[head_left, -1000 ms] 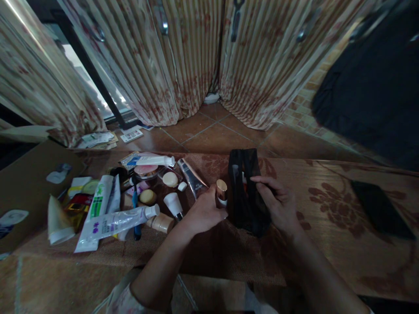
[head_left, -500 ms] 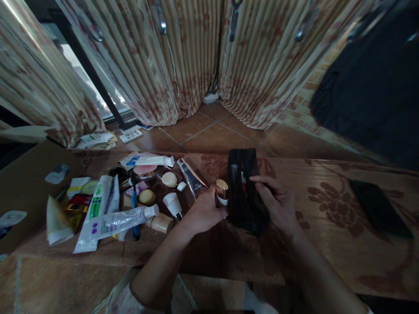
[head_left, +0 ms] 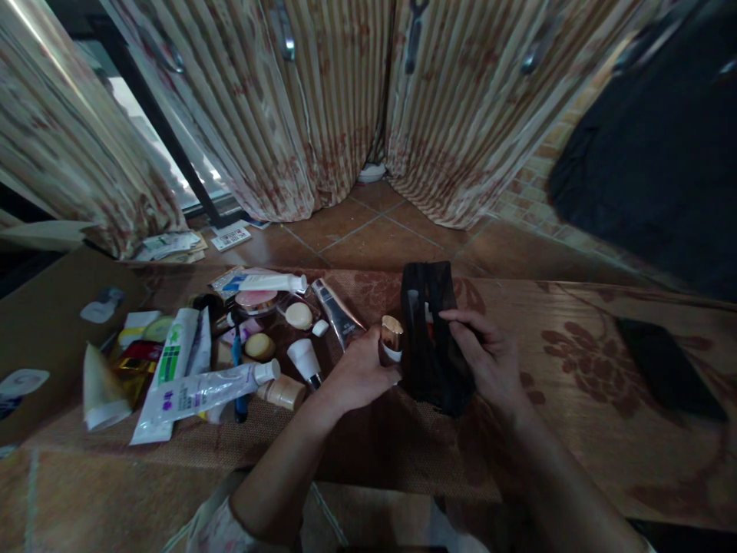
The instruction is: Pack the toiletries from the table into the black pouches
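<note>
My left hand (head_left: 362,372) is closed around a small cosmetic bottle (head_left: 392,336) with a shiny gold top and a white band; its lower part is hidden by my fingers. Just right of it lies a black mesh pouch (head_left: 434,376), its top parted, with a few small items dimly visible inside. My right hand (head_left: 489,349) pinches the pouch's right edge between thumb and fingers. Close to my left hand are a dark squeeze tube (head_left: 337,311), a white-headed brush (head_left: 303,359) and a beige bottle (head_left: 285,392).
Left on the cloth-covered table (head_left: 553,453) is a pile of tubes, including a purple-white toothpaste tube (head_left: 207,392), plus a pink compact (head_left: 256,299) and round puffs. A cardboard box (head_left: 69,307) stands at the far left. A dark phone (head_left: 668,369) lies right. Curtains (head_left: 259,115) hang behind.
Almost nothing differs. Both hands keep their holds on the bottle and the pouch; the view has shifted very slightly.
</note>
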Demonstrator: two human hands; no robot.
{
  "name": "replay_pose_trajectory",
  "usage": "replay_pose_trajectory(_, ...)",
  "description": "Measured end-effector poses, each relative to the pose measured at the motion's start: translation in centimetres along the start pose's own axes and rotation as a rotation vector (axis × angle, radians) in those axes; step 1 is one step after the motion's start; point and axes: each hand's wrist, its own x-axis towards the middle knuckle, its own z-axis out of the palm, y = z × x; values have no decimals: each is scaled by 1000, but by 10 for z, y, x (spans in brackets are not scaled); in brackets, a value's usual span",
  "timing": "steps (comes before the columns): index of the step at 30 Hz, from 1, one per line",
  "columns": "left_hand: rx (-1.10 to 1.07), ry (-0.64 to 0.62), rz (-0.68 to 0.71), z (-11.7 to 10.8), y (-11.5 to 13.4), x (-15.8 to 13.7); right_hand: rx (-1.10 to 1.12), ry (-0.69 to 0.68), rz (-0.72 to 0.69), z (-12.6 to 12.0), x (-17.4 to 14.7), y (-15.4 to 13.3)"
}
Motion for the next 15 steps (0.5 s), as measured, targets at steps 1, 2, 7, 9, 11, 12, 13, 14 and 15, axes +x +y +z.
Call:
replay_pose_trajectory(1, 3, 2, -2, 0, 0, 0, -2, 1, -2, 0, 0, 0)
replay_pose_trajectory(2, 6, 3, -6, 0, 1, 0, -4, 0, -2, 0, 0, 0)
replay_pose_trajectory(7, 5, 13, -7, 0, 0, 0, -12, -9, 6, -1, 0, 1)
replay_pose_trajectory(9, -3, 8, -8, -1, 0, 0, -5, -3, 9, -1, -1, 2)
replay_pose_trajectory(11, -8, 1, -7, -1, -1, 0, 8, -5, 8, 0, -1, 2)
replay_pose_trajectory(12, -8, 1, -5, 0, -1, -1, 14, -7, 6, 0, -1, 1)
replay_pose_trajectory(13, -8, 2, -4, 0, -1, -1, 16, -10, 5, 0, -1, 1)
replay_pose_trajectory(14, -8, 2, -3, 0, -1, -1, 15, -11, 5, 0, -1, 1)
replay_pose_trajectory(15, -9, 2, -3, 0, -1, -1, 15, -11, 4, 0, -1, 1)
